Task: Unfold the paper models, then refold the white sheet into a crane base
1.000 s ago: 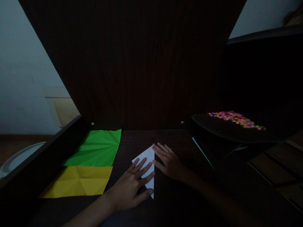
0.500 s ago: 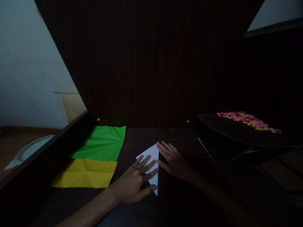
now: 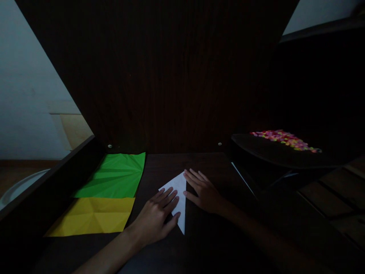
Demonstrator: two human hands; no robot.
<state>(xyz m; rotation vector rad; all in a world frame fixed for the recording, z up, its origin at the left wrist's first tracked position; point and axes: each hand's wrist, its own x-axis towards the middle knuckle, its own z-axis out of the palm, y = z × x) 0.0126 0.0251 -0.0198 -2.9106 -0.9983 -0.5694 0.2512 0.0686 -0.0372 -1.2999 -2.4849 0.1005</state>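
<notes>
While the left hand (image 3: 155, 219) lay flat with fingers spread on the white folded paper (image 3: 178, 198), the right hand (image 3: 203, 192) pressed open fingertips along its straight right edge, gripping nothing. That paper sat mid-desk (image 3: 216, 163), seemingly creased to a point, near the green sheet (image 3: 115, 175) and yellow sheet (image 3: 91, 215) by the left edge.

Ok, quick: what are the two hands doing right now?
Left hand: open, flat, pressing the folded white paper triangle.
Right hand: open, flat at that paper's right edge, gripping nothing.
</notes>
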